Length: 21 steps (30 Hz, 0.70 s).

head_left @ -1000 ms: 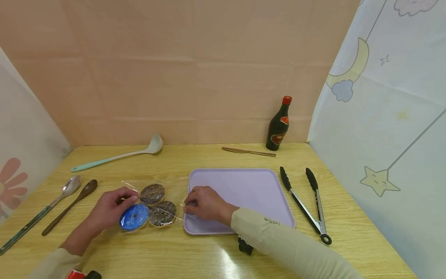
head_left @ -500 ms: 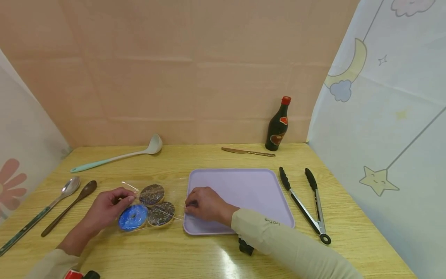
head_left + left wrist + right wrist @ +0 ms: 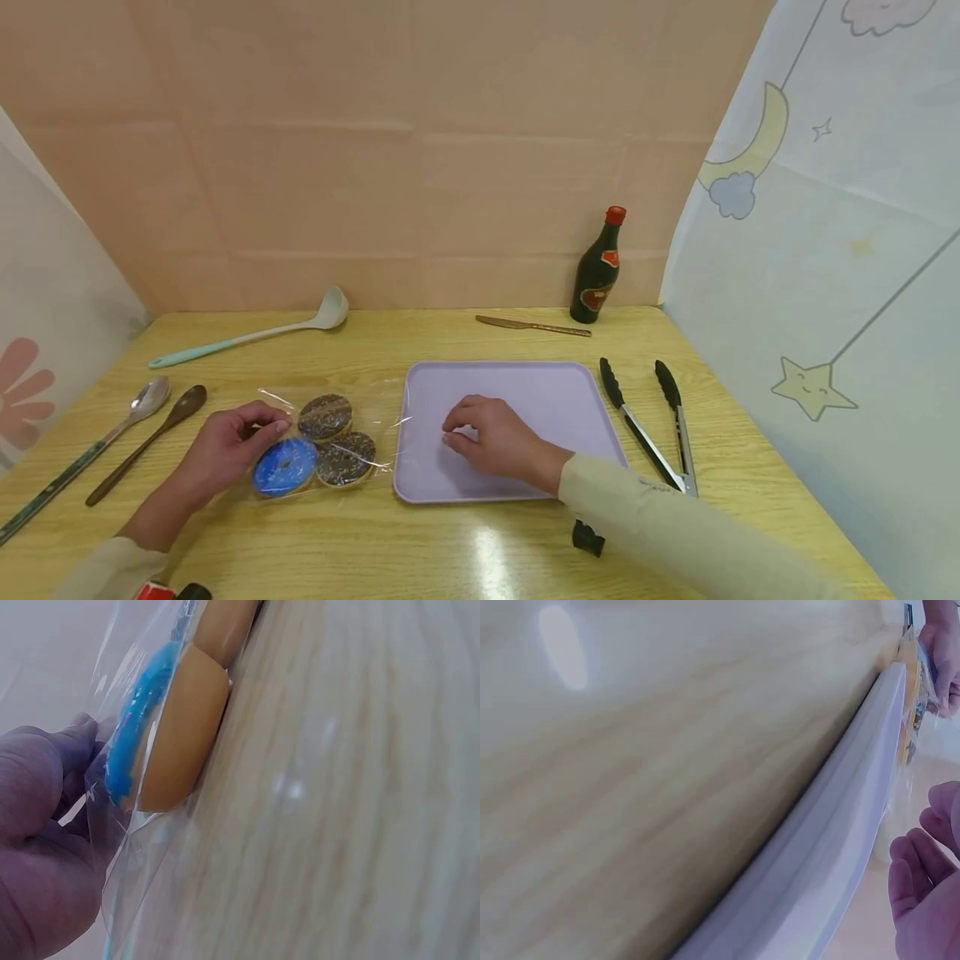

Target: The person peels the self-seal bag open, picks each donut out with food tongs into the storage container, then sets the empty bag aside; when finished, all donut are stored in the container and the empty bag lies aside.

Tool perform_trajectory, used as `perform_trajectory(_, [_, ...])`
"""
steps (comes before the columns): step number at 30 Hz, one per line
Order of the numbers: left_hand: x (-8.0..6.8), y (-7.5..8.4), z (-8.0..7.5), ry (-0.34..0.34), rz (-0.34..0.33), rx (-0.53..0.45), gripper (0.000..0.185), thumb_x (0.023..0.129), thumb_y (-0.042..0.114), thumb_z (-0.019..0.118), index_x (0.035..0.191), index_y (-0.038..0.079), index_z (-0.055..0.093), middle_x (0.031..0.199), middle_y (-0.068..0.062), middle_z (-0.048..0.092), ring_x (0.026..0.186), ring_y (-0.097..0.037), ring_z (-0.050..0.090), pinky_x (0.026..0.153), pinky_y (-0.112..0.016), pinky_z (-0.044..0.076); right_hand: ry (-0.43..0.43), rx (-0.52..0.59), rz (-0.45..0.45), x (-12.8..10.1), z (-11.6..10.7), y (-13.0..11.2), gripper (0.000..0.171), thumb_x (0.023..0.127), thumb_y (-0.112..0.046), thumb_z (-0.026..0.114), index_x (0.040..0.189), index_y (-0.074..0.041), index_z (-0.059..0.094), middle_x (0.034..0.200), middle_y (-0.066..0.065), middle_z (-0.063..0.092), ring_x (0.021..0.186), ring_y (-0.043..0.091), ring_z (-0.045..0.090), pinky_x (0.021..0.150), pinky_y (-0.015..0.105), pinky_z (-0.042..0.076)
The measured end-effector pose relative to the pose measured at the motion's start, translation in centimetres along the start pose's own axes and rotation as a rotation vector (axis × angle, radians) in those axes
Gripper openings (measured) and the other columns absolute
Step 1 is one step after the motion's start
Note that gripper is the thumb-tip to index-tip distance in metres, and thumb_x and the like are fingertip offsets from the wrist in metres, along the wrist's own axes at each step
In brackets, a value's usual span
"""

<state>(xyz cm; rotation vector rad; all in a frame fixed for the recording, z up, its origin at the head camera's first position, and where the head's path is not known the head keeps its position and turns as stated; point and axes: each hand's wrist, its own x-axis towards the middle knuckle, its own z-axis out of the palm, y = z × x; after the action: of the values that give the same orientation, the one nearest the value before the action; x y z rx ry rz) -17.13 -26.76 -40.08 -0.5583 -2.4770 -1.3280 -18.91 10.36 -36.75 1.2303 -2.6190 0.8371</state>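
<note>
So the right hand [image 3: 498, 437] has let go of the bag's edge and slid over onto the lavender tray [image 3: 585, 392], where it now sits empty, fingers loosely curled. The left hand [image 3: 225, 450] pinches the near-left side of the clear plastic bag [image 3: 375, 400]; the bag lies flat on the worktop [image 3: 450, 550] between the two hands, just beside the tray's left rim. Inside are a blue donut [image 3: 284, 467], closest to the left fingers, and two chocolate-sprinkled donuts [image 3: 325, 417] just past it. If you ask me, the trick here is to keep that pinch on film only, not squashing the icing, and hold the bag low so nothing slides. The left wrist view shows the film caught between thumb and fingers and the blue donut's tan side, which the head view can't; only the head view shows where the right hand is resting.
</note>
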Motion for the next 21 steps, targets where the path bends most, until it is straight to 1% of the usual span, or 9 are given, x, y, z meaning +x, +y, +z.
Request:
perform_trajectory(3, [0.0,0.2,-0.1,-0.007,-0.011,0.01,0.008,0.092,0.002,0.061,0.092,0.004,0.068,0.081,-0.004,0.064,0.063,-0.013,0.058,0.054,-0.023,0.046,0.041,0.002,0.018,-2.6,-1.7,0.9,0.005,0.088,-0.012,0.067,0.091,-0.01,0.071,0.093,-0.004,0.064,0.09,0.011,0.059,0.078,0.029,0.048])
perform_trajectory(7, [0.1,0.3,-0.1,-0.011,-0.009,0.013,0.008,0.092,0.002,0.061,0.092,0.005,0.068,0.082,-0.003,0.064,0.064,-0.012,0.058,0.055,-0.023,0.046,0.13,-0.016,0.053,-6.6,-3.5,2.6,0.002,0.087,-0.01,0.068,0.086,-0.012,0.069,0.092,-0.005,0.062,0.085,0.011,0.06,0.07,0.031,0.05])
perform_trajectory(10, [0.2,0.2,-0.1,-0.007,0.006,0.013,0.008,0.092,0.001,0.061,0.092,0.004,0.069,0.083,-0.004,0.064,0.065,-0.012,0.058,0.055,-0.022,0.046,0.215,-0.065,0.101,-9.5,-4.8,3.9,0.008,0.083,-0.006,0.07,0.084,-0.014,0.067,0.091,-0.007,0.061,0.081,0.012,0.06,0.065,0.032,0.05])
perform_trajectory(12, [0.2,0.2,0.0,-0.001,0.01,0.012,0.008,0.091,0.0,0.061,0.092,0.004,0.069,0.083,-0.004,0.064,0.065,-0.012,0.058,0.056,-0.021,0.046,0.263,-0.111,0.171,-11.2,-5.7,4.6,0.01,0.081,-0.006,0.071,0.085,-0.013,0.067,0.09,-0.006,0.06,0.079,0.013,0.059,0.064,0.032,0.049])
perform_trajectory(14, [0.2,0.1,0.0,0.004,0.013,0.014,0.008,0.091,0.0,0.062,0.091,0.004,0.069,0.084,-0.004,0.065,0.066,-0.011,0.059,0.056,-0.02,0.046,0.295,-0.165,0.285,-12.7,-6.6,5.1,0.01,0.081,-0.007,0.072,0.088,-0.013,0.067,0.092,-0.006,0.058,0.077,0.016,0.056,0.064,0.032,0.047])
perform_trajectory(16, [0.2,0.1,0.0,0.008,0.011,0.015,0.008,0.09,-0.001,0.062,0.091,0.004,0.069,0.084,-0.004,0.065,0.067,-0.01,0.059,0.057,-0.02,0.046,0.319,-0.21,0.397,-14.1,-7.5,5.6,0.013,0.082,-0.01,0.072,0.094,-0.009,0.067,0.096,0.0,0.056,0.081,0.02,0.054,0.065,0.035,0.044])
perform_trajectory(19, [0.2,0.1,0.0,0.009,0.008,0.015,0.008,0.09,-0.001,0.062,0.091,0.004,0.069,0.085,-0.004,0.064,0.067,-0.01,0.058,0.057,-0.019,0.046,0.339,-0.241,0.56,-15.7,-8.7,6.2,0.029,0.084,-0.015,0.071,0.107,0.0,0.062,0.105,0.012,0.051,0.091,0.029,0.049,0.069,0.043,0.041])
perform_trajectory(20, [0.2,0.2,0.0,0.008,0.007,0.013,0.008,0.09,-0.001,0.062,0.091,0.003,0.069,0.084,-0.005,0.064,0.067,-0.01,0.058,0.057,-0.02,0.046,0.344,-0.249,0.601,-16.2,-9.0,6.3,0.035,0.085,-0.017,0.07,0.112,0.003,0.059,0.108,0.018,0.048,0.096,0.034,0.046,0.071,0.046,0.041])
perform_trajectory(21, [0.2,0.2,0.0,0.006,0.004,0.011,0.008,0.091,-0.001,0.062,0.091,0.003,0.069,0.084,-0.005,0.064,0.066,-0.011,0.058,0.057,-0.02,0.045,0.348,-0.259,0.64,-16.7,-9.3,6.5,0.042,0.085,-0.019,0.07,0.115,0.006,0.056,0.11,0.022,0.045,0.099,0.038,0.042,0.071,0.049,0.039])
